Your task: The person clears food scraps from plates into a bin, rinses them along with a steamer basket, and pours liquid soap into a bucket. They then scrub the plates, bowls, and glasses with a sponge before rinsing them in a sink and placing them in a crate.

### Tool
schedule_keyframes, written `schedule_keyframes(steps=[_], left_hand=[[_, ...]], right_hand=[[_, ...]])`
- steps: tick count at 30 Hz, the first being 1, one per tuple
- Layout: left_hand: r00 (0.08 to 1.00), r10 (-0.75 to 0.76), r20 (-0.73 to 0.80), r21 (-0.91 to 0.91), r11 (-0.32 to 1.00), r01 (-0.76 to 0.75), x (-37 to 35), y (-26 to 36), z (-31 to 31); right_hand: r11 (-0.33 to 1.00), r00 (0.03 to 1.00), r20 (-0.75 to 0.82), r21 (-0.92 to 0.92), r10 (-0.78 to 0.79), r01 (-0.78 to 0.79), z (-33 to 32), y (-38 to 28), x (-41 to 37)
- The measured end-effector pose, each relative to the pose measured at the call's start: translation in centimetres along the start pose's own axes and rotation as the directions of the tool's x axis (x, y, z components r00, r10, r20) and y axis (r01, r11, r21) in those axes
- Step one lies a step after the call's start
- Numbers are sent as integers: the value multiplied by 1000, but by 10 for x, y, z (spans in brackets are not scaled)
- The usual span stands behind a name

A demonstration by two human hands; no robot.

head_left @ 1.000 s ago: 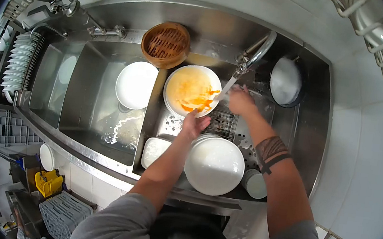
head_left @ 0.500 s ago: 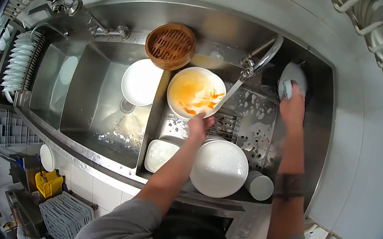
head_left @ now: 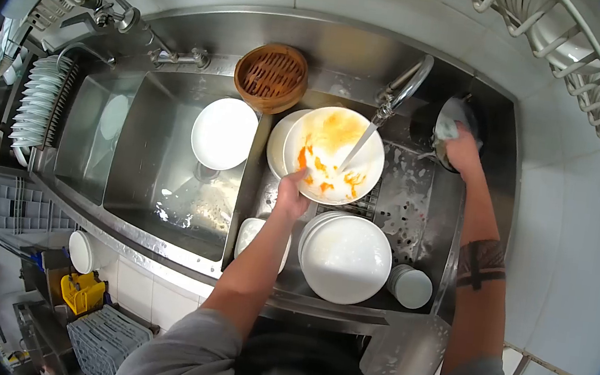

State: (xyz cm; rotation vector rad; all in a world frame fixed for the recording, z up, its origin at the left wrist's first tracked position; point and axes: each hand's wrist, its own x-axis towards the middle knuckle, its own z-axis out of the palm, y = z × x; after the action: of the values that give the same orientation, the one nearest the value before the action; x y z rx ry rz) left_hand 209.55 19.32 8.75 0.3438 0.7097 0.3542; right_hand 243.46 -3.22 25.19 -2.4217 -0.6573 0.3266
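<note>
A white plate (head_left: 336, 136) smeared with orange sauce is gripped at its lower left rim by my left hand (head_left: 293, 193). Water from the tap (head_left: 388, 107) runs onto it. Behind it, another white plate (head_left: 277, 147) peeks out. My right hand (head_left: 462, 147) is down in a dark round container (head_left: 479, 119) of cloudy liquid, its fingers closed around a pale sponge (head_left: 445, 128) that is only partly visible. Closer to me stand a stack of white plates (head_left: 347, 259), a stack of small cups (head_left: 411, 287) and a white rectangular dish (head_left: 253, 236), partly behind my left forearm.
A wooden bamboo steamer (head_left: 271, 75) rests on the divider's back end. In the middle basin lies a white plate (head_left: 224, 133). A rack of plates (head_left: 41, 102) stands far left. Wire shelves (head_left: 583, 50) hang upper right. A metal grate (head_left: 357, 206) lies in the right basin.
My left hand has lifted the sauce-smeared plate off the plate beneath and brought it right, under the water stream. My right hand has dipped the sponge lower into the dark container.
</note>
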Motion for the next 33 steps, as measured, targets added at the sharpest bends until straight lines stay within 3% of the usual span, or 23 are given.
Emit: schedule_keyframes(steps=[1,2,3,4,5,6,7,8,9,11,13,15,17,19,21,23,24,26,27,28,29,31,33], left_hand=[[998,-24,65,-136,990,32,9,0,2],[984,-65,166,-132,987,87,17,-4,4],[983,-71,168,-132,987,94,9,-2,19],[983,-116,143,-109,985,132,1,-3,33],[981,-159,115,-86,982,169,-5,-3,45],[957,-186,223,-209,950,234,11,-14,36],[957,-190,219,-207,949,236,10,-16,36],[947,-207,245,-136,960,244,5,-16,36],[937,-222,271,-62,967,247,-1,-14,39],[950,-222,219,-44,970,237,-19,-1,53],[940,-246,236,-51,963,265,-26,7,53],[943,-238,232,-52,965,256,-20,8,57],[946,-231,228,-54,967,249,-14,10,67],[962,-197,189,2,980,200,-12,9,82],[960,-201,194,-6,978,206,-16,12,91],[981,-148,125,37,989,144,-20,15,91],[981,-151,124,44,988,146,-26,18,92],[999,-15,37,270,963,4,-38,29,95],[999,-9,41,283,959,-3,-39,38,94],[998,58,-28,485,874,-37,-40,50,89],[987,137,-88,665,746,-45,-42,60,81],[981,189,-49,682,724,-105,-42,74,64],[997,66,-29,809,587,-16,-72,94,72]], right_hand=[[1000,1000,-4,-5,2,-2,0,0,-2],[970,999,-37,-242,22,-31,2,-4,-8],[884,997,-73,-463,35,-65,5,-9,-12],[821,991,-87,-555,99,-130,8,-16,-12],[761,1000,-16,-648,-9,-4,27,23,15],[673,991,56,-730,-118,122,47,64,42],[564,966,126,-792,-224,234,65,102,68],[659,942,285,-676,-178,329,48,65,64],[664,942,285,-671,-178,329,38,48,57],[885,989,147,-462,11,59,25,21,44],[895,989,122,-447,82,-19,25,10,34],[990,981,140,-36,138,-134,38,32,40],[984,964,223,69,145,-164,23,32,33],[926,970,-187,370,154,-76,5,1,2],[783,980,-178,620,86,44,-14,-69,-57],[880,958,-49,386,-281,278,12,-98,-105],[925,945,-12,203,-326,321,38,-122,-128],[893,879,173,164,-445,420,104,-137,-146],[900,838,337,245,-429,361,148,-137,-143],[903,826,464,412,-322,121,169,-154,-146],[897,825,460,425,-328,120,198,-160,-141],[710,867,120,633,-484,308,261,-155,-117],[930,960,-49,240,-275,278,287,-156,-79]])
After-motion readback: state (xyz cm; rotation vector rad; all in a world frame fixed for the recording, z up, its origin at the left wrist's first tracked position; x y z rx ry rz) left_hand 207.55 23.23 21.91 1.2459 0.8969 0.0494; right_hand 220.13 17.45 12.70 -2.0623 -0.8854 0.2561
